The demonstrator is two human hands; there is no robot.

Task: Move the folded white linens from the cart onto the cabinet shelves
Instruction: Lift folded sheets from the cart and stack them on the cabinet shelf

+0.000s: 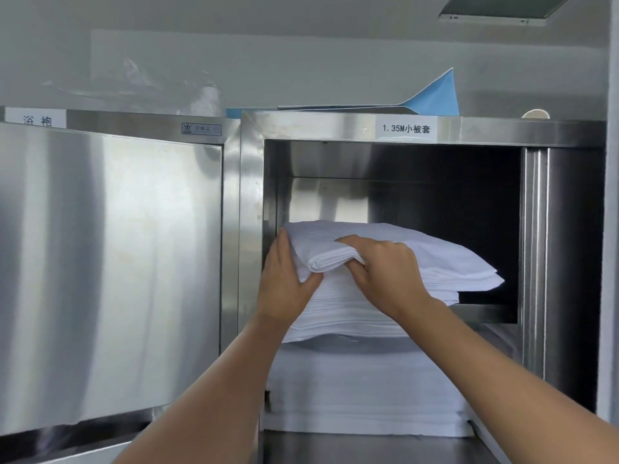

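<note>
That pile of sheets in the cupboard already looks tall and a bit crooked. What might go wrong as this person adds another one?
The top folded linen, held by the left hand and right hand, sits askew on the stack. The upper layers overhang at the front and right, so a push may slide them off. The open cabinet door stands close to the left arm and could be bumped.

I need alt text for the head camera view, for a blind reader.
Two bare hands, left hand and right hand, grip the top folded white linen on a tall linen stack inside an open steel cabinet.
</note>
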